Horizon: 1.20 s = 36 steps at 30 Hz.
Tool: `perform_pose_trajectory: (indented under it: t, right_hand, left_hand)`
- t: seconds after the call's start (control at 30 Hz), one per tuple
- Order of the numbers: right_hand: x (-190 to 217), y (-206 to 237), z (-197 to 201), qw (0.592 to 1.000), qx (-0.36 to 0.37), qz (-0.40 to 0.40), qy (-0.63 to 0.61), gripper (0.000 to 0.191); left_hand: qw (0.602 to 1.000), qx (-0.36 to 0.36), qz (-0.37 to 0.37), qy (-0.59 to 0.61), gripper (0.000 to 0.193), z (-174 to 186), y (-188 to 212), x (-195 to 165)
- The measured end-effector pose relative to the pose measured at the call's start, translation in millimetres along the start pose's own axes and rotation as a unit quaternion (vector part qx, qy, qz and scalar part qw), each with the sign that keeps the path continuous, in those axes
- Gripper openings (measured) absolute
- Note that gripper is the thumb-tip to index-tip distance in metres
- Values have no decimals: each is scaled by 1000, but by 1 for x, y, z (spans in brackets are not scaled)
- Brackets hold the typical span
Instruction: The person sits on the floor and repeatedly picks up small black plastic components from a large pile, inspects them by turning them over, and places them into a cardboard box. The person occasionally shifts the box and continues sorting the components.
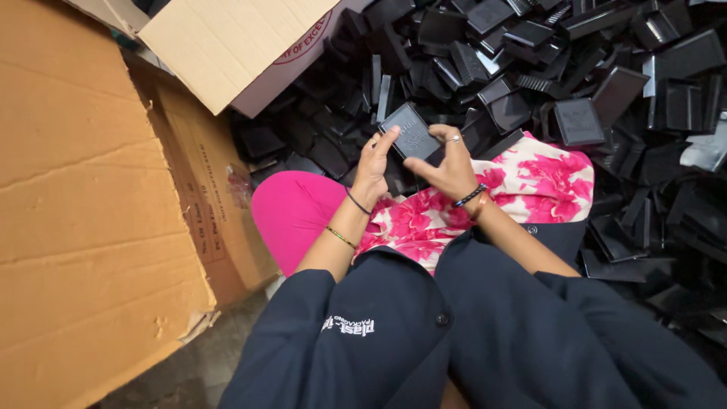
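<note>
A flat square black plastic piece is held between both hands above my lap. My left hand grips its left edge with the fingertips. My right hand, with a ring on one finger, holds its right side from below. Both wrists carry bangles and a dark band. My dark blue jacket sleeves and pink floral clothing fill the lower middle of the view.
A big heap of similar black plastic pieces spreads across the floor ahead and to the right. A large open cardboard box stands at my left, with a cardboard flap above it. Grey floor shows at the bottom left.
</note>
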State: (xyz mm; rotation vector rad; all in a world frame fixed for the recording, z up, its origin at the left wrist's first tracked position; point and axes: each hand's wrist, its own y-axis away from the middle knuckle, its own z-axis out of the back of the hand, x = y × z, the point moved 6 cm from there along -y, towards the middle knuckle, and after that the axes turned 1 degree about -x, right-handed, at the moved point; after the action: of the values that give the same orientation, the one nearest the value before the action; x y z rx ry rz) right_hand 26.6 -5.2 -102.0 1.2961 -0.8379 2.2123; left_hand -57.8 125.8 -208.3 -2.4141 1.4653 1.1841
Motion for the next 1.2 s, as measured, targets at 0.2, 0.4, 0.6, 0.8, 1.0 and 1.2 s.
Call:
perform_pose_trajectory:
  t: [0.2,0.4,0.6,0.8,1.0,1.2]
  right_hand:
    - [7,0,-16,998,13,51,21,58]
    - [-15,23,-50,962,107,-121,-221,55]
    - [22,43,-44,993,101,57,-7,65]
    - [17,38,-40,989,120,67,48,49]
    - [-18,41,-35,973,177,-128,-70,35]
    - [-7,15,-13,978,129,2,-163,53]
  left_hand:
    - [998,-7,19,61,68,0,23,-12]
    - [996,-79,-38,0,83,12,17,-24]
    - [989,-129,24,74,92,39,0,-2]
    - [988,-151,-22,-27,81,46,3,-5]
    - [836,-92,-229,-490,60,8,39,-59]
    - [595,-98,-578,-550,64,-63,50,-224]
